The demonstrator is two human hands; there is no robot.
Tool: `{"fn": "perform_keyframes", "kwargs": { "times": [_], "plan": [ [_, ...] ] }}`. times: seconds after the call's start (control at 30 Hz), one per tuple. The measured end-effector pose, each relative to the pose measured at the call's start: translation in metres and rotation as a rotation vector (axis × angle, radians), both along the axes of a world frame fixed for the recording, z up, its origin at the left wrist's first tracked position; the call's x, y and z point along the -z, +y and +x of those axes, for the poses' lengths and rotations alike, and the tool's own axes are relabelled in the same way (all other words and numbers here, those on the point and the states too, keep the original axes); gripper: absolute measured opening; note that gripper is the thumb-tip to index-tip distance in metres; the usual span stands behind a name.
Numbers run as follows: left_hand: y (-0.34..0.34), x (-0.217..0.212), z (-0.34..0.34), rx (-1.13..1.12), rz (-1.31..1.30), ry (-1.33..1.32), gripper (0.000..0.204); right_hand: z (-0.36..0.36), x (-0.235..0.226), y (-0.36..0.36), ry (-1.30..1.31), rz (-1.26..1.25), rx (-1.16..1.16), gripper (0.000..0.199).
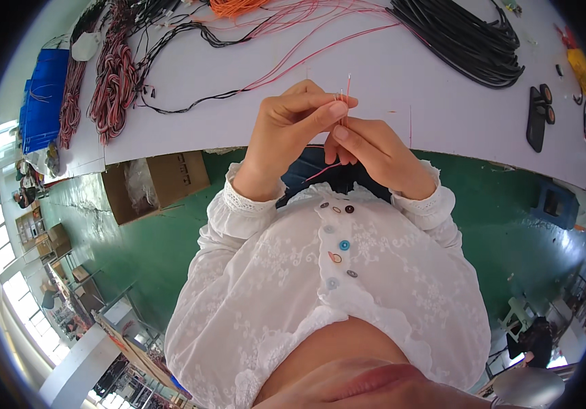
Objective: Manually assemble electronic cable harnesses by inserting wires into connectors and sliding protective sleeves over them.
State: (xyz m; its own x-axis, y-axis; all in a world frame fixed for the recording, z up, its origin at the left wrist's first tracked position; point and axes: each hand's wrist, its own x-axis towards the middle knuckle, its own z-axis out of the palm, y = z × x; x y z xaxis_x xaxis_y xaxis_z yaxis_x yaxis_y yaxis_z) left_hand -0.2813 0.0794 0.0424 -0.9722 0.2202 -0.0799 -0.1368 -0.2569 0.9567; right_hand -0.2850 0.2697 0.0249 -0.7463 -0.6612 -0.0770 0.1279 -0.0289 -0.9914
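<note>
Both my hands are together just above the table's near edge. Thin red wires (349, 84) with bare, light tips stick up from between my fingers. My left hand (291, 123) pinches them near the tips with thumb and forefinger. Right beside it, my right hand (373, 144) grips the same wires slightly lower, its thumb near the left thumb. A red wire tail (321, 172) hangs below the hands, over my lap. How many strands I hold is hidden by the fingers.
Red-and-black wire bundles (112, 92) lie at the table's left. Black cable lengths (467, 44) and an orange coil (235, 7) sit at the back. On the right is a black tool (538, 117). A cardboard box (180, 178) and blue stool (555, 204) stand below.
</note>
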Motion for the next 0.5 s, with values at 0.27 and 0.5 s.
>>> {"fn": "perform_keyframes", "kwargs": {
  "times": [0.27, 0.5],
  "plan": [
    [-0.007, 0.018, -0.003, 0.005, -0.015, 0.067, 0.014, -0.006, 0.006, 0.002, 0.05, 0.063, -0.072, 0.032],
    [-0.002, 0.023, 0.0, -0.073, -0.064, 0.118, 0.013, 0.0, 0.011, -0.007, 0.053, -0.138, 0.088, 0.025]
  ]
}}
